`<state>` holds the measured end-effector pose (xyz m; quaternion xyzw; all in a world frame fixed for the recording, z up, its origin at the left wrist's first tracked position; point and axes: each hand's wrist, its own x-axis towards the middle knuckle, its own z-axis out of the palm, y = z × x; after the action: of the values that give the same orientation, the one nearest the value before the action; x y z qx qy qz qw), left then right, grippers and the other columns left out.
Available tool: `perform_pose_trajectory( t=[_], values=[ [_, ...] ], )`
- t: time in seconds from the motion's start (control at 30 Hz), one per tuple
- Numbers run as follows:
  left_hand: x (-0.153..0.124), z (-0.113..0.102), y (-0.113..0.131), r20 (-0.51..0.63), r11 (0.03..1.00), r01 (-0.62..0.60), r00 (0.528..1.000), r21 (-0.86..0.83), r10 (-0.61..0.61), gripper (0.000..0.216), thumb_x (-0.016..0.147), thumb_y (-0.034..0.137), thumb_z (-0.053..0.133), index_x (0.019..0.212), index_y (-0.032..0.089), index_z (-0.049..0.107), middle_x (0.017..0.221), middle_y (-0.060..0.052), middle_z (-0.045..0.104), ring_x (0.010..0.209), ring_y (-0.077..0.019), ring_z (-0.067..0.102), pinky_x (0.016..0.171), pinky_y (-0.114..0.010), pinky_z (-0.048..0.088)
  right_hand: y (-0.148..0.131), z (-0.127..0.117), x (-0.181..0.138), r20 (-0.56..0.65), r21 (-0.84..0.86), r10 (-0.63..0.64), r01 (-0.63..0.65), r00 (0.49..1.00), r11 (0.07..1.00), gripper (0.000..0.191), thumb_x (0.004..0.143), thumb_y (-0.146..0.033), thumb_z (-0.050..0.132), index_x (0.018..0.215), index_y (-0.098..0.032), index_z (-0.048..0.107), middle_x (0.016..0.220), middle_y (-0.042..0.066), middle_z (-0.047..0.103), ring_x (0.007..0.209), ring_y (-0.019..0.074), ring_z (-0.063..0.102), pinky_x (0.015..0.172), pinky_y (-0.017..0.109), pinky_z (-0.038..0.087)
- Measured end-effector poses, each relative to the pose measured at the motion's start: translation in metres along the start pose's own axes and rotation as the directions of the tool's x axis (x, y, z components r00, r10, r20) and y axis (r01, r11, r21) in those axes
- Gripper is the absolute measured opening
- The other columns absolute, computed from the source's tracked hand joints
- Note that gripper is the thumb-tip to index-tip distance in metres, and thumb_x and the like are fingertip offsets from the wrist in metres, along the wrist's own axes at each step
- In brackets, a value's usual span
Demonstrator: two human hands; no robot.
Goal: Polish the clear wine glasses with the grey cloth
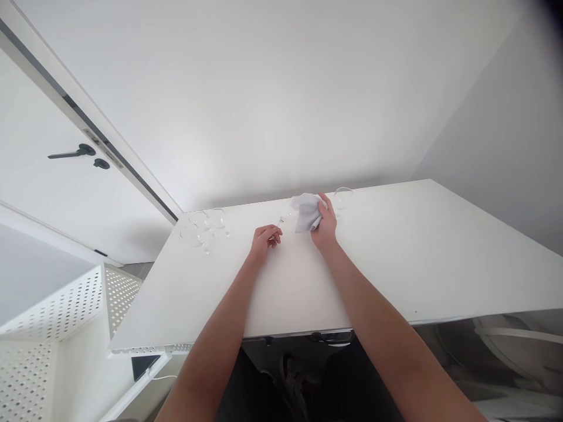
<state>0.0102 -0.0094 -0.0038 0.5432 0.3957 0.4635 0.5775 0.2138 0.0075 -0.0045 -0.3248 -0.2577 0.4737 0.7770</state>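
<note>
Across the white table (373,275), the right hand (325,224) grips a light-gray cloth (307,210), and the left hand (264,237), fingers curled, a clear wine glass (285,219) between them. Hard twisting could snap it; rightward drift could topple the standing wine glass (343,201) beside the right hand.

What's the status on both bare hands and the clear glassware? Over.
Left hand holding a clear stemmed glass. Right hand gripping a light-grey fabric cloth. Three clear stemmed glasses grouped at left; one clear rounded glass close by right hand.
</note>
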Motion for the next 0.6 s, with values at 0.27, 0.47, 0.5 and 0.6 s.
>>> perform_pose_trajectory(
  t=[0.27, 0.47, 0.5, 0.6],
  values=[
    [-0.001, -0.001, 0.003, 0.016, 0.998, -0.042, 0.999, -0.044, 0.043, 0.023, 0.082, 0.035, 0.062, 0.071, 0.015, 0.069, 0.065, -0.004, 0.055, 0.062, -0.0129, 0.051, 0.054, -0.026, 0.031, 0.006, 0.010, -0.006, 0.179, 0.043, 0.283, -0.295, 0.942, 0.955, 0.039, 0.080, -0.044, 0.067, 0.113, -0.024, 0.069, 0.112, 0.005, 0.073, 0.108, 0.0277, 0.065, 0.087, 0.039, 0.056],
    [-0.003, 0.004, 0.004, 0.180, 0.998, 0.064, 0.982, 0.006, -0.064, 0.024, 0.081, 0.036, 0.064, 0.070, 0.015, 0.069, 0.062, -0.003, 0.053, 0.059, -0.0122, 0.048, 0.052, -0.026, 0.026, -0.002, 0.014, -0.013, 0.344, -0.007, 0.370, -0.392, 0.863, 0.920, 0.058, 0.087, -0.069, 0.056, 0.129, -0.029, 0.064, 0.105, 0.005, 0.072, 0.097, 0.0283, 0.067, 0.080, 0.044, 0.055],
    [-0.003, 0.004, 0.005, 0.195, 0.997, 0.076, 0.978, 0.008, -0.076, 0.024, 0.081, 0.037, 0.064, 0.070, 0.015, 0.069, 0.062, -0.003, 0.052, 0.059, -0.0123, 0.049, 0.052, -0.026, 0.025, -0.003, 0.013, -0.013, 0.361, -0.012, 0.364, -0.386, 0.859, 0.922, 0.062, 0.087, -0.072, 0.054, 0.130, -0.029, 0.063, 0.106, 0.006, 0.072, 0.097, 0.0288, 0.067, 0.081, 0.045, 0.055],
    [-0.002, 0.003, 0.005, 0.193, 0.997, 0.081, 0.978, -0.004, -0.078, 0.025, 0.080, 0.037, 0.065, 0.070, 0.015, 0.069, 0.064, -0.003, 0.052, 0.060, -0.0122, 0.049, 0.052, -0.026, 0.026, -0.004, 0.010, -0.011, 0.381, -0.022, 0.348, -0.368, 0.857, 0.930, 0.067, 0.086, -0.078, 0.048, 0.129, -0.029, 0.063, 0.106, 0.007, 0.072, 0.099, 0.0305, 0.067, 0.082, 0.046, 0.054]
  ],
)
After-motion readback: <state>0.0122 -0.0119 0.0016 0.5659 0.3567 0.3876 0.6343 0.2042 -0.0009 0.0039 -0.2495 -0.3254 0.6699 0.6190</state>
